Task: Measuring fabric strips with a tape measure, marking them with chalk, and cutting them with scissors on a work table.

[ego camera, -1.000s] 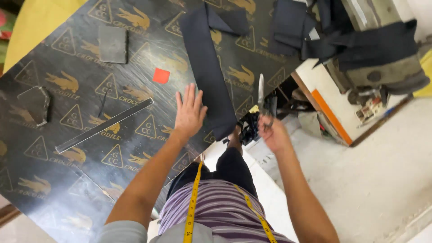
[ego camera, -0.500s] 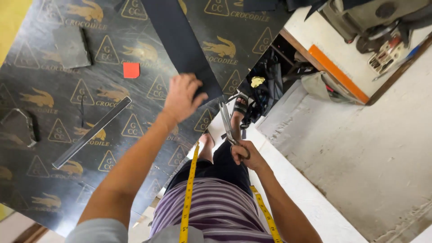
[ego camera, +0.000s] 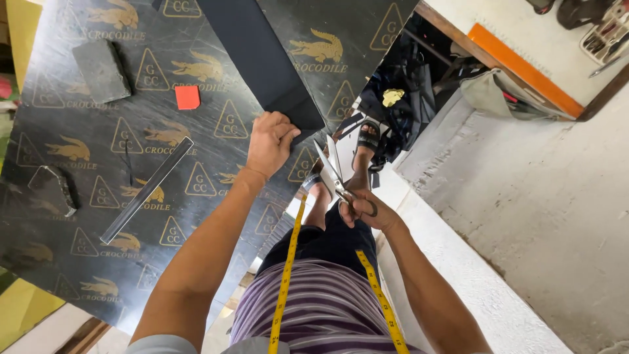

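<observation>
Black fabric strip point(ego camera: 262, 59); orange-red chalk square point(ego camera: 187, 97); yellow tape measure point(ego camera: 286, 275); purple-striped shirt point(ego camera: 327, 308).

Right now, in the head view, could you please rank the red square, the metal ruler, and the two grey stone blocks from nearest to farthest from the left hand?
From the left hand, which grips the dark fabric strip:
1. Red square, just up-left on the table.
2. Metal ruler, lying diagonally, down-left.
3. Upper grey block, farther up-left.
4. Lower grey block, by the table's left edge.

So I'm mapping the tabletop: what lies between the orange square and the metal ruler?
Only bare printed table cover between orange square and metal ruler, per the head view.
</observation>
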